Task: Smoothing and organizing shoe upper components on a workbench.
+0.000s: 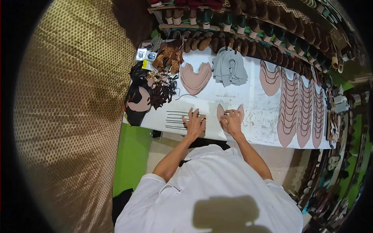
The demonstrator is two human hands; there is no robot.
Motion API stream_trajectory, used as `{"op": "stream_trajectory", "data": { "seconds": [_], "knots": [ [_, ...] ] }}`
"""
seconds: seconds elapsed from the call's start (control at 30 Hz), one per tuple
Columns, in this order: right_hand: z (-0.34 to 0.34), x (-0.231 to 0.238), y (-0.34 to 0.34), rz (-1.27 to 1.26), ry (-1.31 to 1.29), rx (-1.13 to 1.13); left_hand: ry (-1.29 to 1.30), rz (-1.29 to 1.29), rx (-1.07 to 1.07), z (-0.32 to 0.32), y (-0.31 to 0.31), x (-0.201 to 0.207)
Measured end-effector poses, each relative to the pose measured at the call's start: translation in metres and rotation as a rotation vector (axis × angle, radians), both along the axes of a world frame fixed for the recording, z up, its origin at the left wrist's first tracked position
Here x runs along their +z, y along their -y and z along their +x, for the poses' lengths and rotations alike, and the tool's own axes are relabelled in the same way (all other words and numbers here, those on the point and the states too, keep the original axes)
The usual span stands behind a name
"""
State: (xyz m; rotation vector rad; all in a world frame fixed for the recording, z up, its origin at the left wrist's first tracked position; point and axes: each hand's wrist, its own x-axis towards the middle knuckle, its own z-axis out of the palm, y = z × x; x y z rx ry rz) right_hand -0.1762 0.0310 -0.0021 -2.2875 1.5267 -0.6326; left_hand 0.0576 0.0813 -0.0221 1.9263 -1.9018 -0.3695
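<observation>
On my head feed, the left hand (194,123) rests with fingers spread over the right-hand ends of thin dark strips (175,120) on the white-covered worktable (248,91). The right hand (232,122) bends its fingers over a pink curved shoe-upper piece (241,114) near the front edge; I can't tell whether it grips. Overlapping pink cut pieces (287,134) line the table's right.

No readable writing here! Over at the far left corner of the table (252,93), there's a bright yellow tag (145,64), and just beside it, a pair of small pale packets (140,54) with dark patches; whatever print they might carry is too small and blurred to make out from up here.
</observation>
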Motion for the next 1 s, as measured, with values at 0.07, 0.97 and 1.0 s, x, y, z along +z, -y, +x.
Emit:
{"op": "stream_trajectory", "data": {
  "seconds": [0.07,0.97,1.0],
  "knots": [
    [0.022,-0.007,0.006,0.038,0.024,0.059,-0.001,0.005,-0.037,0.018,0.008,0.002],
    [0.006,0.014,-0.031,0.109,-0.070,-0.400,-0.160,0.560,-0.643,0.030,0.107,0.033],
    [-0.007,0.013,-0.039,0.154,-0.072,-0.454,-0.160,0.565,-0.646,0.028,0.106,0.031]
  ]
}}
